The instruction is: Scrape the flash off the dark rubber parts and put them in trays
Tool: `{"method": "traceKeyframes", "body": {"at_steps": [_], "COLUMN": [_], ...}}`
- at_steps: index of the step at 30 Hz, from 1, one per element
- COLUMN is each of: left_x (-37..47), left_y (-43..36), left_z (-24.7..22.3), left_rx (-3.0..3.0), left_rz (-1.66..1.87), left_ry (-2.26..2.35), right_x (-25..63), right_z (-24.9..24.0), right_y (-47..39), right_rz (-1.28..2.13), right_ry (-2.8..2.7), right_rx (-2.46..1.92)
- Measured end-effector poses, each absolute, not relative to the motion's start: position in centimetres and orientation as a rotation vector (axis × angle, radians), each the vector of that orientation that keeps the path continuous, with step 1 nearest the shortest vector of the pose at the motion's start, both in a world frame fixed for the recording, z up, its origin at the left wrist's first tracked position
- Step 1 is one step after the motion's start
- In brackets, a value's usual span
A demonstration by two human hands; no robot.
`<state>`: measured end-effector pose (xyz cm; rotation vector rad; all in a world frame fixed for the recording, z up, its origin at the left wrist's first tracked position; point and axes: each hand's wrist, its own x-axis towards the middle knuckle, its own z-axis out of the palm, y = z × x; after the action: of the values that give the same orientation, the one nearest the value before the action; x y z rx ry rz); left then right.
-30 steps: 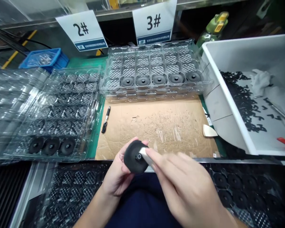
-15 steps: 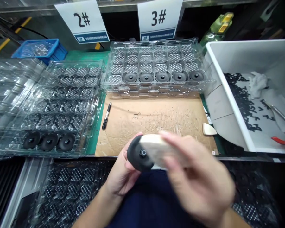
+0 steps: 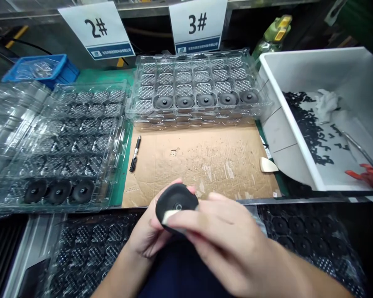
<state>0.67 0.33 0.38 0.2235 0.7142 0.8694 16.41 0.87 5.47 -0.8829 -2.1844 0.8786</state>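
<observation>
A round black disc part (image 3: 178, 193) with a small hub at its centre is gripped at its edge by my left hand (image 3: 149, 231), its face tilted up toward me. My right hand (image 3: 224, 236) is closed on a cream-white wedge-shaped pad (image 3: 170, 215), whose tip presses against the lower face of the disc near the rim. Most of the pad is hidden behind my fingers. Both hands are in front of the cardboard sheet (image 3: 186, 165), over my lap. A second cream wedge pad (image 3: 268, 164) lies at the cardboard's right edge.
Clear plastic trays (image 3: 202, 111) with several black discs stand behind the cardboard. Another clear tray (image 3: 110, 165) with three discs is at left. A pen (image 3: 135, 154) lies on the cardboard. On the right, a white bin (image 3: 301, 136) holds black scraps and a red-handled tool (image 3: 365, 171).
The pad has moved down and left across the disc, from its upper right side to its lower face. The disc has turned and shifted slightly left. The whole view has shifted a little.
</observation>
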Motion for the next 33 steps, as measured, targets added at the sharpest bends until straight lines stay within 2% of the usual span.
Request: {"method": "traceKeyframes", "body": {"at_steps": [4,10,13,17,22,28,30,33], "left_x": [0.5,1.4,2.0,2.7,2.7,2.9,3.1,3.3], "left_y": [0.4,0.8,0.8,0.6,0.7,1.0,1.0,0.7], "left_z": [0.2,0.6,0.6,0.3,0.4,0.2,0.1,0.1], "left_rx": [0.210,0.225,0.219,0.192,0.206,0.164,0.165,0.191], "left_rz": [0.867,0.843,0.828,0.854,0.858,0.867,0.857,0.852], "left_ry": [0.654,0.642,0.683,0.697,0.629,0.626,0.623,0.616], "right_x": [18.6,19.6,19.7,20.1,21.7,22.3,22.4,22.3], "right_z": [5.8,6.8,5.9,3.0,-2.2,-7.8,-7.0,-2.6], "right_y": [0.3,0.3,1.1,3.1,2.7,-0.1,0.1,0.9], "right_rz": [0.805,0.678,0.510,0.606,0.743,0.895,0.889,0.806], "right_ry": [-2.237,-2.276,-2.223,-2.081,-1.786,-2.005,-1.983,-1.783], "right_rx": [-1.119,-1.180,-1.248,-1.014,-1.490,-1.415,-1.452,-1.517]}}
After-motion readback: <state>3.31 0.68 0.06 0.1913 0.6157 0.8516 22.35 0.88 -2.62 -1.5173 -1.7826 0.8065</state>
